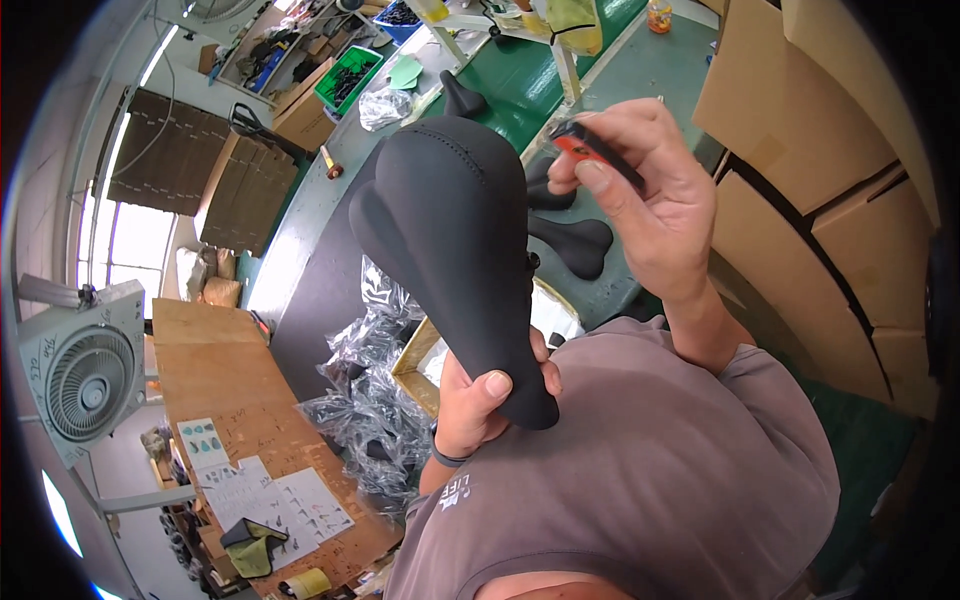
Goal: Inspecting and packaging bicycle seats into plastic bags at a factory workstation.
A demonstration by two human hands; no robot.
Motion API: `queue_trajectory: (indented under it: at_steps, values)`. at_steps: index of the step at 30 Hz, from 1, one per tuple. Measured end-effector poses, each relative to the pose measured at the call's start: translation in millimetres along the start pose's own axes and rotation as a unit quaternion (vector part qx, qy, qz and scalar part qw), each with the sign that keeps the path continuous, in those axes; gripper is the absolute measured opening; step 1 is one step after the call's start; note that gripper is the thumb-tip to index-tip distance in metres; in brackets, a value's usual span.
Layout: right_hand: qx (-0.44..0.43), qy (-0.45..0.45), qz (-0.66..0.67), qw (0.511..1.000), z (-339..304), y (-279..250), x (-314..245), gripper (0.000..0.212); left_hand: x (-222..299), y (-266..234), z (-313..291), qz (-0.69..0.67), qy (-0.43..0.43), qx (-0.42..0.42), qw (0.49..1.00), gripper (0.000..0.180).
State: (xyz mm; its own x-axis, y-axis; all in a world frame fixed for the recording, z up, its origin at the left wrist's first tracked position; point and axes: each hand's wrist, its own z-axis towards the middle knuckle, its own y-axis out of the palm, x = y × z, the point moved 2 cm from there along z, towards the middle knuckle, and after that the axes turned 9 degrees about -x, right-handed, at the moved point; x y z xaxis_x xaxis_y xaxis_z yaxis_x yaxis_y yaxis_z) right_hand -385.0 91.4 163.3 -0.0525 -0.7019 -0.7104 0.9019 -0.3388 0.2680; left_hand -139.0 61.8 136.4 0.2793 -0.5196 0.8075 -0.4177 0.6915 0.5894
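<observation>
A black bicycle saddle is held up in front of my chest, its wide padded end at the top and its narrow nose at the bottom. My left hand grips the nose, thumb on the cover and fingers curled behind. Raised to the right of the saddle, my right hand pinches a small curved black-and-red piece between thumb and fingers. That piece is apart from the saddle; its exact kind is unclear. Beyond, another saddle lies on the green bench, partly covered by the held one.
Clear plastic-wrapped items are heaped at left, beside a yellow-edged box. A hammer and a green crate lie further back. Cardboard boxes are stacked at right; a fan stands far left.
</observation>
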Motion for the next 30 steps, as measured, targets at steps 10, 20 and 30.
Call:
queue_trajectory:
  at_steps: [10,20,30]
  values:
    - [-0.008,-0.086,-0.185,0.979,-4.1,-2.6,8.3,0.040,-8.5,1.7,-3.9,-0.017,-0.015,0.001,1.000,0.080]
    - [0.018,-0.170,-0.225,0.959,9.3,7.7,11.0,0.036,-15.4,-5.5,-5.4,-0.097,-0.006,-0.051,0.994,0.090]
    - [0.021,-0.255,-0.289,0.922,15.5,22.1,9.6,0.039,-14.5,-8.0,-5.9,-0.112,-0.012,-0.061,0.992,0.093]
